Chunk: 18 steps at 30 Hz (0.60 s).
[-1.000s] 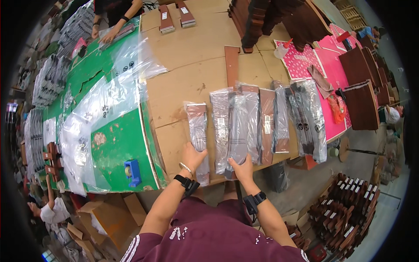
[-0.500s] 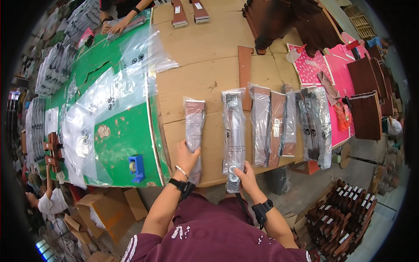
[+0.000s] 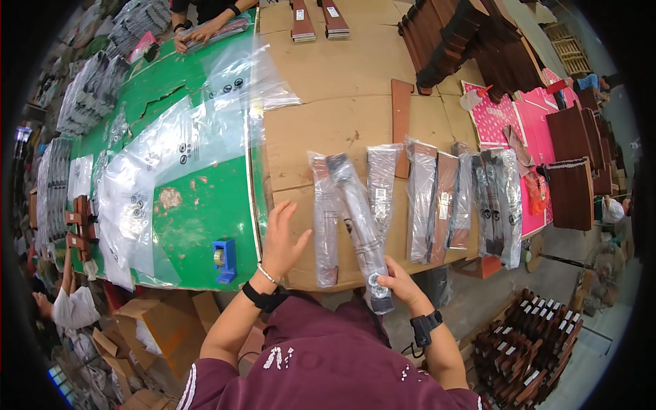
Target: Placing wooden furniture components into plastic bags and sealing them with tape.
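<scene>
My right hand (image 3: pixel 402 280) grips the lower end of a plastic-wrapped dark strip-shaped package (image 3: pixel 360 222). The package is raised and tilted, its upper end leaning left over another wrapped brown wooden piece (image 3: pixel 326 249). My left hand (image 3: pixel 280 239) is just left of that piece, fingers spread, holding nothing. Right of the raised package, a wrapped brown piece (image 3: pixel 383 178) lies on the cardboard, partly covered. Several more wrapped pieces (image 3: pixel 422 205) lie in a row to its right.
A blue tape dispenser (image 3: pixel 224 261) stands on the green tabletop (image 3: pixel 205 205) at left, near clear plastic bags (image 3: pixel 157 154). A bare brown board (image 3: pixel 402 116) lies farther back. Dark wooden parts (image 3: pixel 447 41) are stacked at the far right. Another person's hands (image 3: pixel 205 31) work at the far left.
My left hand has come off the left wrapped piece and opened. My right hand has lifted its package and tipped the top leftward, uncovering a wrapped piece. The view has shifted slightly.
</scene>
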Motion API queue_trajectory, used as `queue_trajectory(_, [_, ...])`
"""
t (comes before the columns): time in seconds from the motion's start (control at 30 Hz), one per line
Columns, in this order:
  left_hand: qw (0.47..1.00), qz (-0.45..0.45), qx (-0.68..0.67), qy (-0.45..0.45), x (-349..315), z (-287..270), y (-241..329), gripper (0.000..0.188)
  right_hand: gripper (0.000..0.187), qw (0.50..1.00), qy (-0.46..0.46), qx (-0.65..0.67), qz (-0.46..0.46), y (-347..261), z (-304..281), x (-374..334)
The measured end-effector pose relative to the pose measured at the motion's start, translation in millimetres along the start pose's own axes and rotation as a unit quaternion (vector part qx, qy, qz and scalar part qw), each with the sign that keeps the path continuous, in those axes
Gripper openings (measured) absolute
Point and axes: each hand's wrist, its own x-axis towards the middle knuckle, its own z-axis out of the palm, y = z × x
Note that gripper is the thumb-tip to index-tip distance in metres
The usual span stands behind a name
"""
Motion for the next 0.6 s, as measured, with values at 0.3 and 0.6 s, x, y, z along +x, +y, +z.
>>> queue_trajectory(0.3, [0.935,0.214,0.120,-0.255,10.1,-21.0,36.1,0.078,0.074,0.606,0.011,-0.759,-0.237,-98.6,44.5,4.8])
queue_trajectory(0.6, [0.951,-0.047,-0.070,-0.298,-5.7,16.0,-5.3,0.087,0.066,0.379,0.117,-0.787,-0.472,-131.0,42.4,53.8])
